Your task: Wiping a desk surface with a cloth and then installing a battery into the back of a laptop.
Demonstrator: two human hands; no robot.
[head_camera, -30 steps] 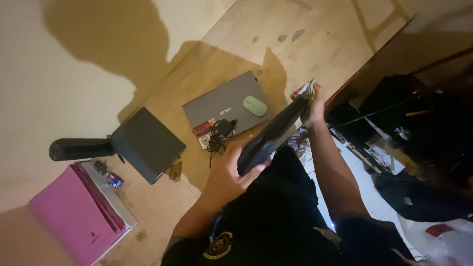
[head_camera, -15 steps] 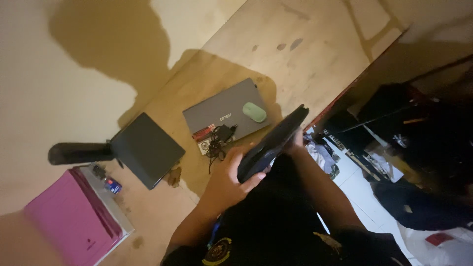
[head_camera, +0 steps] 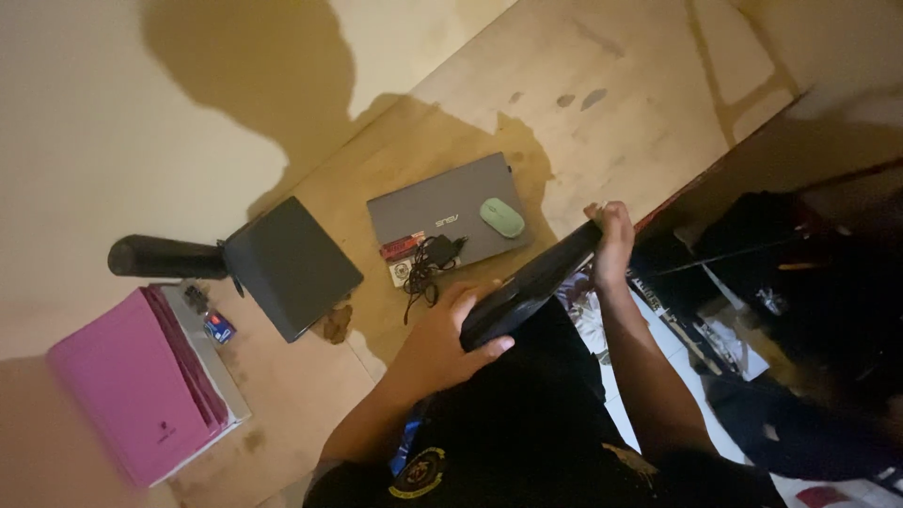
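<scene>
Both hands gripped a flat black rectangular device (head_camera: 529, 284), held edge-on above the wooden desk's (head_camera: 611, 141) near edge. The left hand (head_camera: 450, 341) clasped its lower end; the right hand (head_camera: 613, 235) its upper end. A closed grey laptop (head_camera: 435, 212) carrying a green mouse (head_camera: 501, 217) lay just beyond.

Home study corner: wooden desk (head_camera: 602, 85), closed laptop (head_camera: 442, 212), notebooks (head_camera: 141, 386).

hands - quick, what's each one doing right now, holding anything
Left hand: closed around the near end of a flat black device.
Right hand: closed on the far end of the same device, above the wooden desk.
</scene>
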